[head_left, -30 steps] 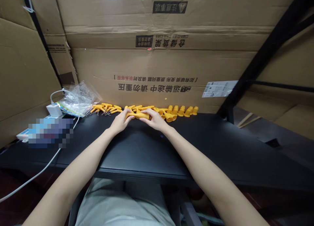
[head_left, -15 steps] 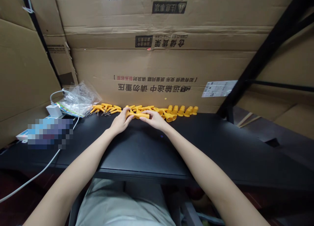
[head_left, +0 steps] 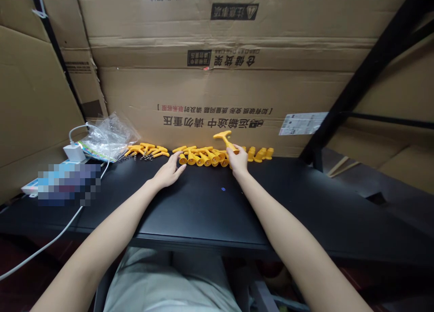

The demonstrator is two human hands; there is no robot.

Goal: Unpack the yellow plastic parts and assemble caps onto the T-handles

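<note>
My right hand (head_left: 238, 160) grips a yellow T-handled corkscrew (head_left: 223, 136) by its lower part, holding it tilted above the table with the crossbar up and to the left. Below it lies a row of similar yellow corkscrews (head_left: 199, 159), their round flared ends facing me. At the left end of that row my left hand (head_left: 168, 172) rests with thumb and fingers apart, holding nothing. Farther left are several yellow handles with bare metal spirals (head_left: 147, 149). Loose yellow sleeves (head_left: 260, 154) stand to the right, some hidden by my right hand.
Upright cardboard (head_left: 217, 86) backs the black table (head_left: 203, 208). A clear plastic bag (head_left: 115, 133), a white charger (head_left: 73, 153) and a cable (head_left: 83, 208) occupy the left side. A black metal post (head_left: 366, 72) slants up at the right.
My right hand has moved right and up with a corkscrew, from between both hands to above the row. My left hand has let go and its fingers have spread.
</note>
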